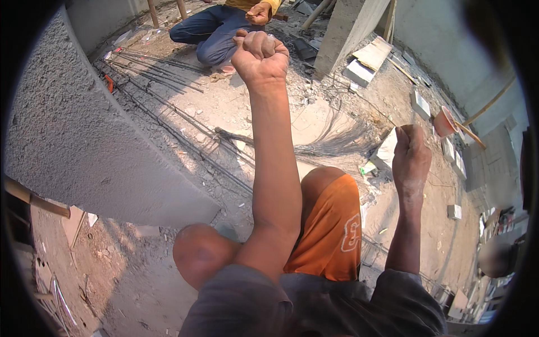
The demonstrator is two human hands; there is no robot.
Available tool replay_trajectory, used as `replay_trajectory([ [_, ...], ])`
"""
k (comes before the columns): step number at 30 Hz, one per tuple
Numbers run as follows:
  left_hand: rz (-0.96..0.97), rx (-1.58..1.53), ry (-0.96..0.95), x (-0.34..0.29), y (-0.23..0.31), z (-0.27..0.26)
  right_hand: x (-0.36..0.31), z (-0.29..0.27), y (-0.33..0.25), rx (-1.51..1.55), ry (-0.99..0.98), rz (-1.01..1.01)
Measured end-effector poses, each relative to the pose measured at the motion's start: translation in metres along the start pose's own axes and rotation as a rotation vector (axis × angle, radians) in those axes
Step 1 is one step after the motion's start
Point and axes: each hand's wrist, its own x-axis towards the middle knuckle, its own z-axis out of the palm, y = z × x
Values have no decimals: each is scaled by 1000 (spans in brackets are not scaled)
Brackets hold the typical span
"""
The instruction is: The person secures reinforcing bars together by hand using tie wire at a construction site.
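My left hand (261,59) is raised at the top middle on an outstretched arm, its wrist side showing and the fingers curled closed. Whether anything lies inside that fist is hidden. My right hand (411,157), farther right and lower, is also closed, with thumb and fingers pressed together; I cannot make out anything in it. Between the two arms a bundle of thin dark wire (337,147) lies on the ground and fans out toward the right. Several long steel rods (185,137) lie left of my left forearm.
Another person in blue trousers (216,31) crouches ahead, a hand (259,12) just beyond my left fist. A rough grey concrete slab (84,129) fills the left side. Pale blocks (359,73) and a reddish bucket (444,122) stand at the right. My knee in orange shorts (331,224) is below.
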Motion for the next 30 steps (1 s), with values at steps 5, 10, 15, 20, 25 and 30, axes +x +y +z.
replay_trajectory([
  [5,34,1,-5,4,16,-5,-35,-21,-32,203,-684,-265],
  [10,48,-34,74,4,38,4,-12,-67,-37,351,-479,-506],
  [15,-7,132,-45,4,21,23,-3,-18,12,123,37,-129],
  [20,18,219,-60,10,36,14,-38,-33,-17,400,-799,-367],
  [25,-8,87,-60,8,52,13,-12,-62,-35,1057,-144,-438],
  [30,-96,30,-179,10,19,17,21,-29,21,82,56,18],
])
